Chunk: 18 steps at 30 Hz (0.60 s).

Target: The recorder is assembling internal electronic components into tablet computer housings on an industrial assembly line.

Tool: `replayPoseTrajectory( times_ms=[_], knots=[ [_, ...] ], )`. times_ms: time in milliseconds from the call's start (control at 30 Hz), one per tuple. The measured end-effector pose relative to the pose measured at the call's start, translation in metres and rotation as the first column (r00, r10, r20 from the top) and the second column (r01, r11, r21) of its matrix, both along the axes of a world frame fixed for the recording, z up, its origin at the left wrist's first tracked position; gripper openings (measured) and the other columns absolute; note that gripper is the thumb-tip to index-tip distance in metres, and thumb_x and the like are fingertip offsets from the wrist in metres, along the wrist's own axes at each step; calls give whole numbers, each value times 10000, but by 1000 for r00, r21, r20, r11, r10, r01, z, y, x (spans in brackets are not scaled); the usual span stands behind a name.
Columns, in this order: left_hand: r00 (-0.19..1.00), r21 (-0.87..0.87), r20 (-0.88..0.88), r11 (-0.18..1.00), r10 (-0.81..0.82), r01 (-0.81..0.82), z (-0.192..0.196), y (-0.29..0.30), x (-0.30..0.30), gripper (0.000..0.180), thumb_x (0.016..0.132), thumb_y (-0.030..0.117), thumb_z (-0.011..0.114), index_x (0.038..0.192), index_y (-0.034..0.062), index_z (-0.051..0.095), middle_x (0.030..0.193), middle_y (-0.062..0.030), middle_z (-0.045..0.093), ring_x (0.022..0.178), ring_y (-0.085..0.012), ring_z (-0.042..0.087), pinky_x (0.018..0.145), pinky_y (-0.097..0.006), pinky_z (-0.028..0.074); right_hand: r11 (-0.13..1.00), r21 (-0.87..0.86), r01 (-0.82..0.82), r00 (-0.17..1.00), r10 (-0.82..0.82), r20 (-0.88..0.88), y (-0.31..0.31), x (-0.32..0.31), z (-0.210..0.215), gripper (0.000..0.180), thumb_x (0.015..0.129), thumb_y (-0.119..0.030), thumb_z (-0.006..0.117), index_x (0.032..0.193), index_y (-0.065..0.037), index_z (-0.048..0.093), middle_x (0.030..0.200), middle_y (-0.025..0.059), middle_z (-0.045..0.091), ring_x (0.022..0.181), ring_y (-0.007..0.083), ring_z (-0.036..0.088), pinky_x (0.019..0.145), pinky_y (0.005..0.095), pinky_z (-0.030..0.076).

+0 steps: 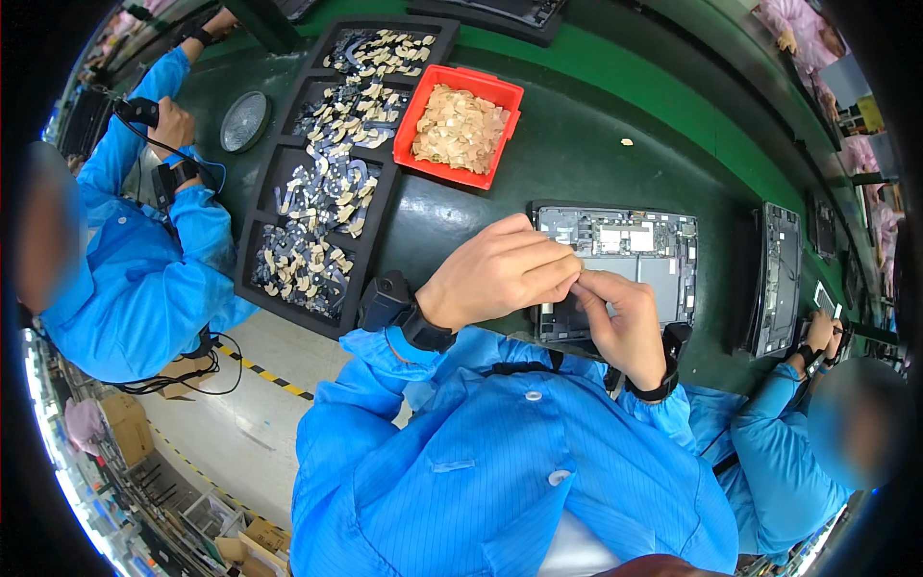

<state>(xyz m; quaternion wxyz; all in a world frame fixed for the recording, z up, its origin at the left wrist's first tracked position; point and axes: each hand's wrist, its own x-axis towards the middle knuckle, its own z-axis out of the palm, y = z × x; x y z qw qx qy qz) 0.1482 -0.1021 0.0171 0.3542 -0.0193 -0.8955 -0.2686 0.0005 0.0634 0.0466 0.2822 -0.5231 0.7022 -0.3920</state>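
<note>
The left hand and the right hand meet at their fingertips over the open chassis, the left with its back turned up and fingers curled, the right with thumb and forefinger drawn in toward the same spot. Whether a small piece is pinched between them cannot be told, since the fingers hide the point where they meet.

The open chassis lies flat on the green table, right in front of the person, its circuit board along the far side and partly covered by the hands. Beyond the chassis and to its left stands a red bin heaped with flat tan pieces. Farther left of the chassis, beside the bin, a long black tray is divided into compartments, filled with small dark parts with tan sections. A round dish sits past the tray, well apart from the chassis. Beyond the chassis, toward its right, lies a single pale scrap. To the right of the chassis is another opened unit.

One co-worker in a blue coat is far to the left of the chassis; another person in blue works to its right, nearer the lower edge.
</note>
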Motion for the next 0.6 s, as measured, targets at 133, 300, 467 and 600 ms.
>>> replayPoseTrajectory(
  times_ms=[133, 300, 467, 600],
  knots=[
    [998, -87, -6, 995, -57, 56, 4, -12, 5, 233, 787, 116, 856, 966, 44, 726, 946, -49, 736, 760, -191, 690, 664, -327, 492, 1000, 9, -8, 999, 8, 33, -2, 5, 1, 206, 939, 32, 675, 1128, -6, 748, 913, 209, 731, 800, 365, 712, 709, 391, 546],
    [927, -202, -11, 907, 375, -369, 13, -51, 4, 119, 847, 157, 761, 898, 71, 695, 950, -49, 726, 810, -216, 709, 689, -388, 518, 997, -53, 61, 994, -65, -88, -6, 4, -2, 191, 946, 18, 673, 1124, 29, 741, 929, 215, 740, 838, 379, 721, 749, 412, 545],
    [839, 277, 176, 792, 514, -544, 9, -27, -6, 189, 962, 184, 745, 1003, 2, 779, 863, -165, 770, 700, -303, 743, 599, -400, 547, 959, -211, 191, 924, -248, -291, -11, -2, -16, 237, 931, 41, 662, 1158, 41, 733, 1052, 203, 761, 968, 354, 741, 843, 406, 543],
    [942, 583, 184, 740, 280, -334, 7, 36, -22, 179, 928, 139, 795, 1019, -16, 798, 866, -157, 788, 715, -131, 751, 624, -292, 553, 954, -283, 95, 889, -209, -407, -12, -1, -21, 326, 902, 33, 683, 1225, 27, 724, 1263, 194, 723, 1212, 372, 673, 1007, 423, 521]
  ],
)
